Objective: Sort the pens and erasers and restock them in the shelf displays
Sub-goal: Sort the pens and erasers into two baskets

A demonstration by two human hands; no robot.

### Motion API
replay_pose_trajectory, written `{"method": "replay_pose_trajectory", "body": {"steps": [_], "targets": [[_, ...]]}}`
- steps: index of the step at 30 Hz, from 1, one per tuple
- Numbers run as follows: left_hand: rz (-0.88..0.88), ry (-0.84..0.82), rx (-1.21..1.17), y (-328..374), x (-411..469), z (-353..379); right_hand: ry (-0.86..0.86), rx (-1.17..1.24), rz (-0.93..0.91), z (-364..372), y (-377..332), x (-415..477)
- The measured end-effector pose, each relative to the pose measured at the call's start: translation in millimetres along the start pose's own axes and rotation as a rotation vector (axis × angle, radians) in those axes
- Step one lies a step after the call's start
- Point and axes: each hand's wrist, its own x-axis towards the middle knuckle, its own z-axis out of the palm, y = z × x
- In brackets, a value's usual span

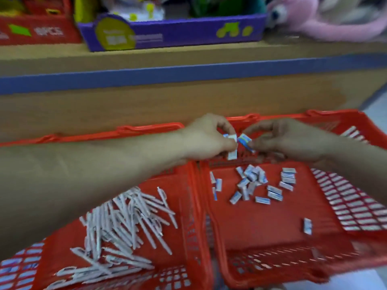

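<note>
Sorting's looking done — pens (129, 222) in left basket (146, 129), erasers (251, 181) in right basket (272, 117). Your left hand (207, 139) is gripping erasers, right hand (287, 139) is pinching one — restocking not begun.

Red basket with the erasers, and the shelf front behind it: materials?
Red slotted basket: probably moulded plastic; uniform glossy red, lattice walls. Tan shelf front: looks like matte wood-effect laminate with a blue strip; blur leaves it open.

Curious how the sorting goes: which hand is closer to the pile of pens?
Left. The left hand is beyond the pens; the right hand is farther right, beyond the loose erasers.
</note>
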Motion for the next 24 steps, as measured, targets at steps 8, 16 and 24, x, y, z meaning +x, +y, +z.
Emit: {"method": "replay_pose_trajectory", "body": {"steps": [8, 16, 24], "targets": [[0.056, -0.156, 0.475, -3.7, 37.7, 97.0, 0.18, 0.176, 0.147, -13.7, 103.3, -9.4], [0.094, -0.012, 0.143, -10.9, -4.4, -8.6, 0.133, 0.321, 0.051, 4.2, 63.9, 3.0], [-0.083, -0.078, 0.777, -167.5, -105.4, -95.9, -0.182, 0.063, -0.196, 82.7, -27.8, 11.5]]}}
